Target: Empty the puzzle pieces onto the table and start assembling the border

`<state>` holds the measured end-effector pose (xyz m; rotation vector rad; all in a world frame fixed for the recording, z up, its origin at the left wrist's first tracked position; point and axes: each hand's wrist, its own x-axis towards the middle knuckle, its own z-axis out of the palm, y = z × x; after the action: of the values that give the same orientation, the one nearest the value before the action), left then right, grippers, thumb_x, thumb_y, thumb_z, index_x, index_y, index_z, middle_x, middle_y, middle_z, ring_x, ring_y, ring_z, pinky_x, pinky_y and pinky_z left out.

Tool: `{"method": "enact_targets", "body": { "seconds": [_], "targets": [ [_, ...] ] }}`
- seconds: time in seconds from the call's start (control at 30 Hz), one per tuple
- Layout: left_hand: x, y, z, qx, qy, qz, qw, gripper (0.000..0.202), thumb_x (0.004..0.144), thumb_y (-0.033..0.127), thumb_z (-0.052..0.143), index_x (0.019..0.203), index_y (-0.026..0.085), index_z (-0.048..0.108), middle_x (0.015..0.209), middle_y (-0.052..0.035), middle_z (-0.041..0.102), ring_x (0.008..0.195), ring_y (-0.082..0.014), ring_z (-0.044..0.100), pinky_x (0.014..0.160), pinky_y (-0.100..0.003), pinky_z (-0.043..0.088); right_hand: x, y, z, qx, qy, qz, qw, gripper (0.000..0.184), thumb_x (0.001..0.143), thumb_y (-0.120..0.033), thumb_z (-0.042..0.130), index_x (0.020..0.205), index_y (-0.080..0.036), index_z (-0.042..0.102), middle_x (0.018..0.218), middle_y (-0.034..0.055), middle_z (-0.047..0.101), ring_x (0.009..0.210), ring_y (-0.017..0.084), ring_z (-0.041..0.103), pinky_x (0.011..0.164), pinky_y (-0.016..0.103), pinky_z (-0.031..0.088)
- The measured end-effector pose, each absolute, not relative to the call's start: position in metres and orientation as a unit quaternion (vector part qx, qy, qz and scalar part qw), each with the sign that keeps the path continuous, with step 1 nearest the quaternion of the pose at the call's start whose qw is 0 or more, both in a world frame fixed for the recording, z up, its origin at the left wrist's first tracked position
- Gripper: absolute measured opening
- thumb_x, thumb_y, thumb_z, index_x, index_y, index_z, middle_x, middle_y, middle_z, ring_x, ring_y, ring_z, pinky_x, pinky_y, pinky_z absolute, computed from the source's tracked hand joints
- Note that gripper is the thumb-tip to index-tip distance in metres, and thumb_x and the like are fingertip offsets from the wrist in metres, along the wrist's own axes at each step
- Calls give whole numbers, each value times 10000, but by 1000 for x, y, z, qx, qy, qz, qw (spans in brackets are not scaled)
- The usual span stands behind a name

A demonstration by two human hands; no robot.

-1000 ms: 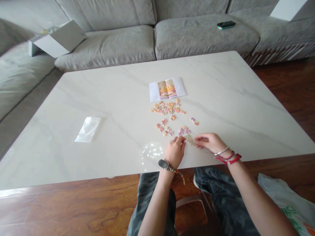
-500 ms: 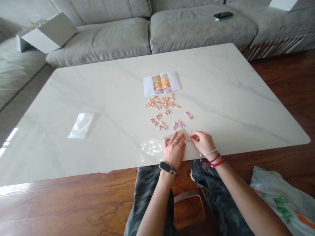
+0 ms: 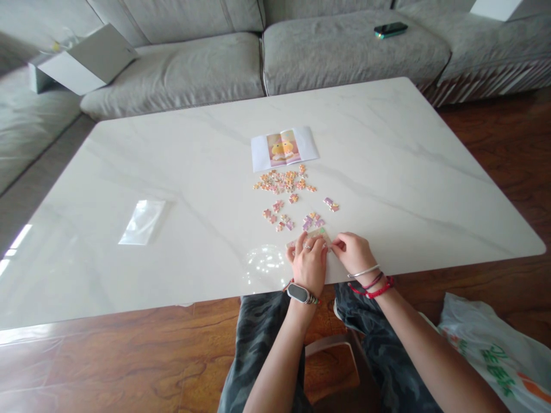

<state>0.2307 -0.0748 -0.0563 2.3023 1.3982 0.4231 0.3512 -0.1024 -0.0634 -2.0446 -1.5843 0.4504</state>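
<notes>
A partly joined jigsaw puzzle (image 3: 319, 232), pale with a green patch, lies near the table's front edge. My left hand (image 3: 308, 264) rests over it, fingers stretched out and pressing on its surface, hiding most of it. At the puzzle's right edge, my right hand (image 3: 350, 251) pinches a small puzzle piece between thumb and forefinger; the fingers cover most of that piece. Just beyond the hands are a purple cluster of puzzle pieces (image 3: 313, 221) and several other small groups. Farther back lies a heap of loose orange and pink puzzle pieces (image 3: 282, 182).
A folded picture sheet (image 3: 260, 152) showing two yellow figures lies behind the heap. On the left of the white table (image 3: 193, 155) is a clear plastic bag (image 3: 142, 222). A phone (image 3: 390, 29) lies on the grey sofa (image 3: 344, 51). A white carrier bag (image 3: 495, 344) sits on the floor at right.
My left hand has shifted slightly right and its fingers are a bit more bent over the puzzle. My right hand has edged a little left, still pinching at the puzzle's edge.
</notes>
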Motion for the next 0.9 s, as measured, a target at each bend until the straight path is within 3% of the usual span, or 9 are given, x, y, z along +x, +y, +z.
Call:
{"method": "enact_targets", "body": {
  "seconds": [0.17,0.3,0.47,0.63,0.9],
  "targets": [
    [236,-75,-54,808,531,160,202,153,795,196,441,845,257,572,995,-11,604,1171,-263,304,890,-481,242,346,-110,-59,-748,-630,93,186,212,795,-187,406,698,-180,595,710,72,585,637,157,539,556,248,396],
    [236,-72,-52,813,523,155,204,140,777,171,467,833,248,570,984,-24,602,1128,-254,350,876,-471,260,354,-110,-56,-704,-668,117,212,229,811,-205,397,907,-219,605,802,55,580,686,141,551,586,228,416],
    [234,-65,-55,833,486,147,222,118,779,191,476,851,240,556,998,-22,589,1030,-191,450,841,-394,325,372,-95,-60,-658,-682,158,279,177,783,-209,450,835,-209,619,787,40,584,694,132,555,646,237,445],
    [231,-59,-65,851,444,171,222,240,779,173,472,989,271,535,1028,-15,577,1057,-180,450,846,-365,361,393,-67,-66,-697,-619,96,348,195,762,-184,447,879,-188,603,807,58,584,666,144,538,631,268,461],
    [226,-49,-68,867,395,179,243,241,751,161,502,953,261,589,1113,-30,524,983,-185,506,871,-374,408,401,-39,-77,-707,-654,53,264,270,737,-204,493,989,-226,585,962,77,533,881,198,506,762,339,453]
  ]
}}
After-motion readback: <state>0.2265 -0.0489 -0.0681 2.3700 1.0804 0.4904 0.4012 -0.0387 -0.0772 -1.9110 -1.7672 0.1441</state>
